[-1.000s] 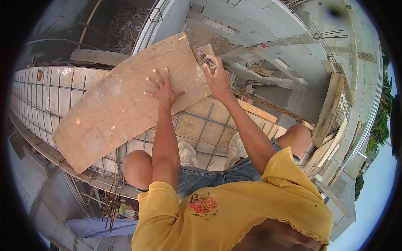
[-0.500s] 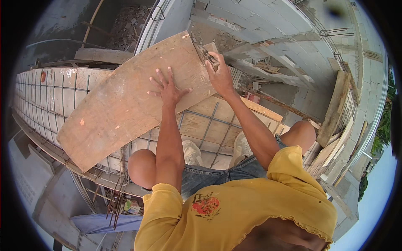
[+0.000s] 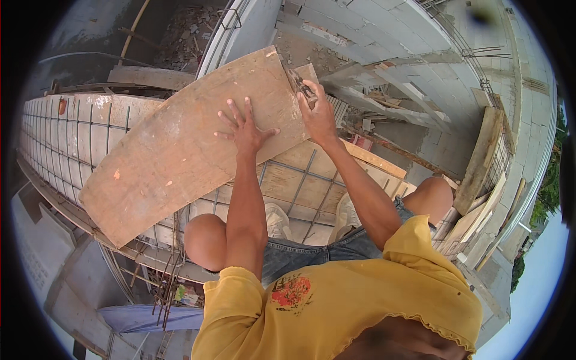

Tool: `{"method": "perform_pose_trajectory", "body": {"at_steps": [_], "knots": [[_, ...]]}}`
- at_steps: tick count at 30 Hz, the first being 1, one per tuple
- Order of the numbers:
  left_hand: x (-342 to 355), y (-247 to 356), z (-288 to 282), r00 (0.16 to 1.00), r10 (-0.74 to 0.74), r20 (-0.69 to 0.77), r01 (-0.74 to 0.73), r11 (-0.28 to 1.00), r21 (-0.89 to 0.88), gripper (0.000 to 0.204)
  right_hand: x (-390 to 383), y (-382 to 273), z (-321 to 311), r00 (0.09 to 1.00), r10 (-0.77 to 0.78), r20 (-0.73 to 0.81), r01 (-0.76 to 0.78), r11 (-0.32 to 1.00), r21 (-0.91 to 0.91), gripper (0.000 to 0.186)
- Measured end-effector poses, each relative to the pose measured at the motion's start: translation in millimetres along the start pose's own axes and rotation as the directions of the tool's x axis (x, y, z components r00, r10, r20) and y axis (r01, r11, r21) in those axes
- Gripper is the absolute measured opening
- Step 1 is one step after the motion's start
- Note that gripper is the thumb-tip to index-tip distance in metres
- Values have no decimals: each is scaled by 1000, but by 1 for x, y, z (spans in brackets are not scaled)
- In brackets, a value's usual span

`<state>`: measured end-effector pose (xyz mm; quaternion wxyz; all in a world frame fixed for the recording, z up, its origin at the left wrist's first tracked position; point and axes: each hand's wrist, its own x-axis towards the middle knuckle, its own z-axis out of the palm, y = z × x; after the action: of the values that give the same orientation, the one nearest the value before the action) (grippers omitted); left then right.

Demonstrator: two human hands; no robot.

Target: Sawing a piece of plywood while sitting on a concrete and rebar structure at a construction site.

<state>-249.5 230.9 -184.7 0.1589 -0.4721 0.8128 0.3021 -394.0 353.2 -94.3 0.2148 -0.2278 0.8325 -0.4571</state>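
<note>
A long, scuffed brown plywood board lies aslant over a steel mesh laid on boards. My left hand rests flat on it with fingers spread. At the board's right end, my right hand has its fingers closed round a dark, worn hand tool, whose working part I cannot make out. My knees and shoes are below the board, on either side of my arms and between them.
Grey block walls and rubble-strewn spaces lie below, beyond the board. A rough plank and more mesh stand at the right. Rebar and a blue sheet show at lower left; a rubble pit is at upper left.
The board's right end and both hands sit slightly farther right in the picture. My right hand has shifted a little down with the tool; my left hand stays spread on the board.
</note>
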Motion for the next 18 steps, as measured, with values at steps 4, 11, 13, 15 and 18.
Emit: {"method": "perform_pose_trajectory", "body": {"at_steps": [4, 11, 13, 15, 18], "knots": [[26, -10, -12, 997, -39, -65, 37, 999, -27, 133, -147, 31, -49, 997, -73, 4, 73, 995, -64, 39], [4, -12, -20, 998, -25, -66, 25, 1000, -11, 133, -115, -5, -53, 995, 97, 17, -98, 994, 55, 33], [14, 18, -9, 999, 9, -42, -10, 1000, -19, 134, -7, 8, -8, 983, -150, -105, 145, 988, -52, 34], [4, 5, -6, 1000, -6, 9, 6, 1000, 1, 134, -10, 5, -2, 994, -95, -58, 93, 995, -38, 33], [25, -12, -14, 998, -53, -30, 52, 998, -31, 135, -110, 6, -35, 994, 110, -6, -109, 990, 91, 36]]}}
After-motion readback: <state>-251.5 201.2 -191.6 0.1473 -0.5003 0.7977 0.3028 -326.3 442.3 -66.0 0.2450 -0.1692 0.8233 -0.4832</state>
